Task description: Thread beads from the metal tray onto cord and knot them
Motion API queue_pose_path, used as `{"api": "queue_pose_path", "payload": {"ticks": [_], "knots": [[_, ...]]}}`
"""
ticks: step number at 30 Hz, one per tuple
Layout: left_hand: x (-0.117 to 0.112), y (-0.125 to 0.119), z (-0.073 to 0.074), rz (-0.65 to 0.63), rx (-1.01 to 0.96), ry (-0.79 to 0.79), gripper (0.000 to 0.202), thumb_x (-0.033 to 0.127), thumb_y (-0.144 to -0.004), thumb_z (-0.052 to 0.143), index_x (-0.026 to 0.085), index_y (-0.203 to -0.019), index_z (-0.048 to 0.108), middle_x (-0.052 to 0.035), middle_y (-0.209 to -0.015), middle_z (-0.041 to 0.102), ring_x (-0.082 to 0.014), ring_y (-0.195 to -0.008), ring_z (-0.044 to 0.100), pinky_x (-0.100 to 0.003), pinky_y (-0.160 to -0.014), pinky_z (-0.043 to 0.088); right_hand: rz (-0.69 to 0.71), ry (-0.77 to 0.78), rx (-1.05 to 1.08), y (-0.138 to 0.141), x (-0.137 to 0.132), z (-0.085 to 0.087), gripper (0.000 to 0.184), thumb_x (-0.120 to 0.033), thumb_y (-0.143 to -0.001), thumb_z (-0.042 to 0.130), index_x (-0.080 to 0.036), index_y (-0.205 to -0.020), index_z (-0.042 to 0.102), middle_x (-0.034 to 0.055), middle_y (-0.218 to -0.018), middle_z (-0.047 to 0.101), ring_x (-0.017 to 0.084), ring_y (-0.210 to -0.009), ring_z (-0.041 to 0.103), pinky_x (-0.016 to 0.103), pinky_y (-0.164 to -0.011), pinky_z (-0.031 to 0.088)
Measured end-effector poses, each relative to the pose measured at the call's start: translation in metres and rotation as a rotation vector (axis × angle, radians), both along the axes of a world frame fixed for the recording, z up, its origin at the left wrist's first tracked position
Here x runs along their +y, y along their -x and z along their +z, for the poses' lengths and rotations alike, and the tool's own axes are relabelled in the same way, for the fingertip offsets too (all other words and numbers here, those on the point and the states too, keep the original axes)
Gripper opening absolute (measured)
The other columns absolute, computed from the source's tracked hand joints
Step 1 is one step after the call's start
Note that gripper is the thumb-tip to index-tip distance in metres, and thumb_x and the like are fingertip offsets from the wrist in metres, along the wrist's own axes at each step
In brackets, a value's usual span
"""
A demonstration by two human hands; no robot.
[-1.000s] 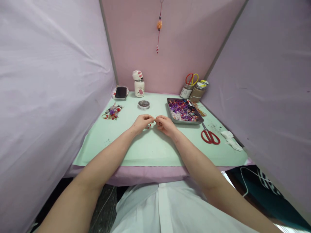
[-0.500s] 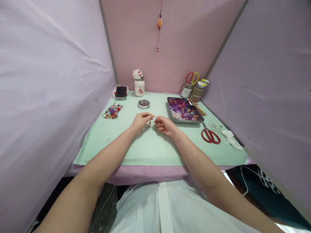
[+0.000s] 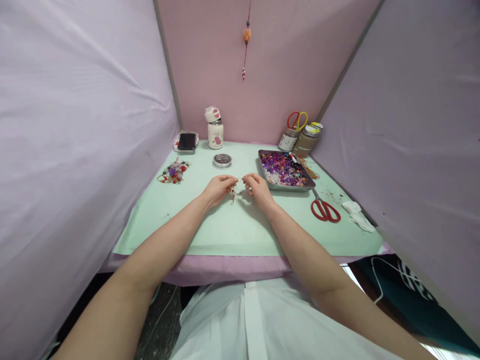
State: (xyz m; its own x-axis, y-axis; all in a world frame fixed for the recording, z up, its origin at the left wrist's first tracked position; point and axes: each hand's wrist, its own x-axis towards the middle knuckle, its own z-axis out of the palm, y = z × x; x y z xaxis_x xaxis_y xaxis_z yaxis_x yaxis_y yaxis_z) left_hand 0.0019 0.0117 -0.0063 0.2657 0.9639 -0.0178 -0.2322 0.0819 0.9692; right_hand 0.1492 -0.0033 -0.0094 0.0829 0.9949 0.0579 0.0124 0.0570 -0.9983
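My left hand [image 3: 218, 189] and my right hand [image 3: 258, 189] meet over the middle of the green mat [image 3: 232, 225], both pinched on a small beaded string [image 3: 233, 191] with red and white beads that hangs between the fingertips. The thread itself is too thin to follow. Just right of my right hand stands a metal tray [image 3: 309, 184] filled with purple, red and clear beads.
Red scissors [image 3: 324, 210] lie right of the tray, with white cloth [image 3: 358, 215] beyond. At the back stand two jars [image 3: 302, 140], a white bottle [image 3: 215, 131], a phone [image 3: 186, 142] and a small round tin [image 3: 222, 160]. Finished bead pieces [image 3: 173, 172] lie left. Fabric walls close three sides.
My right hand has turned palm down and shifted slightly toward the tray; the beaded string now dangles lower between my fingertips. My left hand has barely moved.
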Motion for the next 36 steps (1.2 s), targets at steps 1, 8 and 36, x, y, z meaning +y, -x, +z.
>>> {"api": "queue_pose_path", "payload": {"ticks": [1,8,36], "knots": [[0.000,0.000,0.000,0.009,0.008,-0.004,0.019,0.029,-0.062,0.073,0.013,-0.063,0.062,-0.0004,-0.062,0.055,-0.0065,-0.054,0.042,-0.024,-0.055,0.031,0.028,-0.027,-0.004,0.000,0.000,0.000,0.019,-0.037,-0.068,0.063,-0.019,-0.073,0.057,-0.0030,-0.068,0.052,0.008,-0.059,0.043,0.020,-0.048,0.032],[-0.002,0.001,-0.002,-0.058,0.084,-0.047,0.023,0.033,-0.063,0.075,0.013,-0.070,0.065,-0.0012,-0.066,0.057,-0.0082,-0.058,0.045,-0.025,-0.058,0.033,0.065,-0.144,0.056,0.001,0.001,-0.003,0.022,-0.038,-0.068,0.065,-0.020,-0.073,0.055,-0.0032,-0.067,0.053,0.010,-0.062,0.047,0.024,-0.057,0.039],[0.001,0.002,0.000,0.063,0.006,0.023,0.018,0.028,-0.058,0.074,0.014,-0.065,0.065,0.0008,-0.059,0.053,-0.0075,-0.055,0.044,-0.025,-0.055,0.032,0.075,-0.346,-0.294,0.005,-0.010,-0.001,0.023,-0.031,-0.072,0.066,-0.024,-0.086,0.049,0.0014,-0.101,0.048,0.011,-0.075,0.049,0.025,-0.067,0.041]]}}
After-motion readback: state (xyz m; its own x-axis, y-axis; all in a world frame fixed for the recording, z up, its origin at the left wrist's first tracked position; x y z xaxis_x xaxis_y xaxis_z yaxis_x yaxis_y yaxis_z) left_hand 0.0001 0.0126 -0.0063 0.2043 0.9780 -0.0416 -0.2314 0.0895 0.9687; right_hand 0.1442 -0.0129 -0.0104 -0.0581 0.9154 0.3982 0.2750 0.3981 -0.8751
